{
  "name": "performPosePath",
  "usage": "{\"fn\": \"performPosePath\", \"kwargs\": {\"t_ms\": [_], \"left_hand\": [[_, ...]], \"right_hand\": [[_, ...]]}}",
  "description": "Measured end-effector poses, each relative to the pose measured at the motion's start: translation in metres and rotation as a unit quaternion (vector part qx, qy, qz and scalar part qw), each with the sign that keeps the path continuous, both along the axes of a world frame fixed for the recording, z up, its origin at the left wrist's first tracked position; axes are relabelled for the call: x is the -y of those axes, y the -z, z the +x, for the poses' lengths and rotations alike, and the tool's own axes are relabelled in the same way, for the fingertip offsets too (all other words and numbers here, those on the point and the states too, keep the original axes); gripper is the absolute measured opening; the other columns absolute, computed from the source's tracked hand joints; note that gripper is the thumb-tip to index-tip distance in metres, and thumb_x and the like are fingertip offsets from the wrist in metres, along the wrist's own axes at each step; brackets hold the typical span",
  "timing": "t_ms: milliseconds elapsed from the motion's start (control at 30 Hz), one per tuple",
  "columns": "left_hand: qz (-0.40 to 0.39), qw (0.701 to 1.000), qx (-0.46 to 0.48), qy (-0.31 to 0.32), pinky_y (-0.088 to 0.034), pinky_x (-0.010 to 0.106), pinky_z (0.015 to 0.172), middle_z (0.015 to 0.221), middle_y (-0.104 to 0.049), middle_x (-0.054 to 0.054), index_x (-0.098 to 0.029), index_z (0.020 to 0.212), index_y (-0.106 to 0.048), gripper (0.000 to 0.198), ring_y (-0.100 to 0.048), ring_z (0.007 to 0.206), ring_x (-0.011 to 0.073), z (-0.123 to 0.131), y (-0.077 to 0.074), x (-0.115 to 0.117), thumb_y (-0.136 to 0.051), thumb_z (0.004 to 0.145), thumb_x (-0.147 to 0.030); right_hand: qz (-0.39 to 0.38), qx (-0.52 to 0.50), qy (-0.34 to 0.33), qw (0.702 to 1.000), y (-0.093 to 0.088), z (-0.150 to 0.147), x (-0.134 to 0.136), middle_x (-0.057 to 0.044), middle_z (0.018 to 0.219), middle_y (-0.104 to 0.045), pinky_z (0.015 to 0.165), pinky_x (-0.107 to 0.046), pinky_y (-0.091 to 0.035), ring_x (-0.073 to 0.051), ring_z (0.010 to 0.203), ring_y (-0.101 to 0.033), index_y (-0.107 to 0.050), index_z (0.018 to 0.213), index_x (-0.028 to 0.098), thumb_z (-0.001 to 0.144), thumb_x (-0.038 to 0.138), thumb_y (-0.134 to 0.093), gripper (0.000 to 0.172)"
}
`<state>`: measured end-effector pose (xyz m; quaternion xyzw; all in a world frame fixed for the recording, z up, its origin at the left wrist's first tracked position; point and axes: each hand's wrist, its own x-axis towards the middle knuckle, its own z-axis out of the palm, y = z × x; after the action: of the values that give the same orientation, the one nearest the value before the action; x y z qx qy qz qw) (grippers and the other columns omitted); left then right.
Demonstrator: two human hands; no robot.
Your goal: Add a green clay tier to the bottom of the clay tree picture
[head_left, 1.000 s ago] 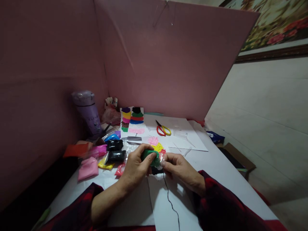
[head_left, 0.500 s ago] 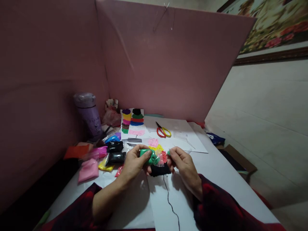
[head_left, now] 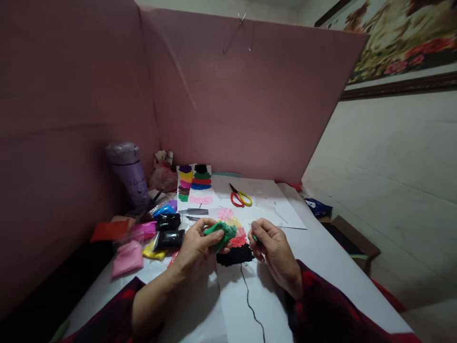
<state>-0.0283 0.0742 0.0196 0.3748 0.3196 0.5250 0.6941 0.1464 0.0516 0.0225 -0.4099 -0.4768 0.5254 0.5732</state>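
My left hand is closed around a lump of green clay in a clear bag, held just above the table. My right hand is pinched shut on a small green bit of clay, a little to the right of the lump. Between and below the hands lies a white sheet with clay patches of pink, yellow, red and black pressed on it, and a thin black line running down from the black patch.
Bagged clay packs in black, pink, yellow and orange lie at the left beside a purple bottle. A colour sample card and red-and-yellow scissors lie further back. Pink boards wall the table behind and left.
My right hand has pulled away from the green lump to the right with a small green bit. The left hand has kept the lump and turned it slightly.
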Motion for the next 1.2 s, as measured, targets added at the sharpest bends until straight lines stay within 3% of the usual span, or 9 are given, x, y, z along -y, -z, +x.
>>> {"fn": "performPosePath", "kwargs": {"t_ms": [167, 300, 400, 567, 700, 833, 967, 1100, 1200], "left_hand": [[0.005, 1.000, 0.026, 0.006, -0.057, 0.032, 0.065, 0.074, -0.067, 0.002, -0.014, 0.084, -0.052, 0.041, -0.068, 0.066, 0.0178, 0.001, -0.005, 0.003, -0.084, 0.059, -0.018], [-0.004, 1.000, 0.012, 0.019, -0.058, 0.032, 0.068, 0.080, -0.070, 0.005, -0.012, 0.089, -0.059, 0.043, -0.068, 0.070, 0.0181, 0.001, -0.004, 0.002, -0.086, 0.057, -0.018], [-0.006, 0.999, 0.008, 0.036, -0.057, 0.032, 0.068, 0.079, -0.072, 0.007, -0.011, 0.088, -0.062, 0.043, -0.069, 0.069, 0.0194, 0.001, 0.000, 0.000, -0.087, 0.055, -0.020], [0.004, 0.999, 0.006, 0.038, -0.057, 0.031, 0.067, 0.076, -0.072, 0.005, -0.012, 0.084, -0.064, 0.035, -0.069, 0.067, 0.0178, 0.003, 0.001, 0.001, -0.086, 0.057, -0.020], [0.000, 0.999, 0.004, 0.039, -0.055, 0.029, 0.062, 0.074, -0.072, 0.005, -0.012, 0.081, -0.064, 0.037, -0.067, 0.061, 0.0166, 0.005, 0.001, 0.002, -0.087, 0.054, -0.021], [0.018, 0.998, -0.022, 0.052, -0.053, 0.028, 0.058, 0.073, -0.070, 0.004, -0.013, 0.081, -0.062, 0.040, -0.066, 0.059, 0.0165, 0.003, 0.007, -0.003, -0.088, 0.053, -0.026], [0.052, 0.993, -0.060, 0.088, -0.049, 0.025, 0.058, 0.076, -0.069, 0.005, -0.012, 0.081, -0.065, 0.040, -0.064, 0.066, 0.0169, -0.001, 0.008, -0.005, -0.089, 0.051, -0.025], [0.070, 0.986, -0.093, 0.118, -0.048, 0.025, 0.065, 0.083, -0.069, 0.008, -0.013, 0.092, -0.068, 0.038, -0.064, 0.076, 0.0194, -0.003, -0.004, 0.001, -0.081, 0.065, -0.037], [0.056, 0.982, -0.104, 0.145, -0.048, 0.028, 0.064, 0.082, -0.069, 0.008, -0.015, 0.095, -0.068, 0.040, -0.066, 0.074, 0.0213, -0.003, -0.009, 0.004, -0.080, 0.065, -0.038]], "right_hand": [[0.004, 0.039, 0.010, 0.999, -0.001, 0.001, 0.001, 0.005, 0.063, -0.052, 0.038, -0.018, -0.024, -0.006, 0.042, -0.034, -0.052, 0.093, 0.019, 0.082, 0.041, -0.060, 0.026], [0.069, 0.161, 0.042, 0.984, 0.000, 0.001, 0.003, 0.002, 0.066, -0.053, 0.047, -0.021, -0.034, -0.009, 0.052, -0.042, -0.058, 0.089, 0.017, 0.082, 0.045, -0.061, 0.029], [0.104, 0.219, 0.056, 0.969, 0.001, -0.001, 0.004, 0.001, 0.064, -0.053, 0.052, -0.023, -0.037, -0.011, 0.058, -0.045, -0.059, 0.076, 0.017, 0.081, 0.041, -0.063, 0.026], [0.109, 0.151, 0.049, 0.981, 0.004, -0.004, 0.005, 0.005, 0.057, -0.044, 0.048, -0.022, -0.033, -0.009, 0.051, -0.039, -0.053, 0.068, 0.018, 0.084, 0.040, -0.059, 0.027], [0.074, 0.064, 0.064, 0.993, 0.004, -0.006, 0.005, 0.009, 0.050, -0.035, 0.041, -0.020, -0.023, -0.006, 0.044, -0.026, -0.050, 0.065, 0.018, 0.080, 0.042, -0.063, 0.031], [0.032, 0.021, 0.045, 0.998, 0.003, -0.005, 0.003, 0.009, 0.048, -0.034, 0.039, -0.019, -0.018, -0.005, 0.041, -0.024, -0.048, 0.064, 0.018, 0.075, 0.046, -0.067, 0.035], [0.057, 0.063, 0.020, 0.996, 0.001, -0.003, 0.004, 0.008, 0.052, -0.036, 0.041, -0.020, -0.022, -0.006, 0.044, -0.027, -0.049, 0.068, 0.018, 0.079, 0.045, -0.064, 0.033], [0.100, 0.134, 0.004, 0.986, 0.001, -0.002, 0.008, 0.004, 0.060, -0.045, 0.049, -0.022, -0.035, -0.010, 0.053, -0.040, -0.052, 0.071, 0.019, 0.086, 0.041, -0.058, 0.028], [0.123, 0.191, 0.014, 0.974, 0.001, -0.001, 0.011, 0.002, 0.065, -0.052, 0.054, -0.024, -0.040, -0.012, 0.058, -0.048, -0.054, 0.075, 0.019, 0.088, 0.041, -0.054, 0.026]]}}
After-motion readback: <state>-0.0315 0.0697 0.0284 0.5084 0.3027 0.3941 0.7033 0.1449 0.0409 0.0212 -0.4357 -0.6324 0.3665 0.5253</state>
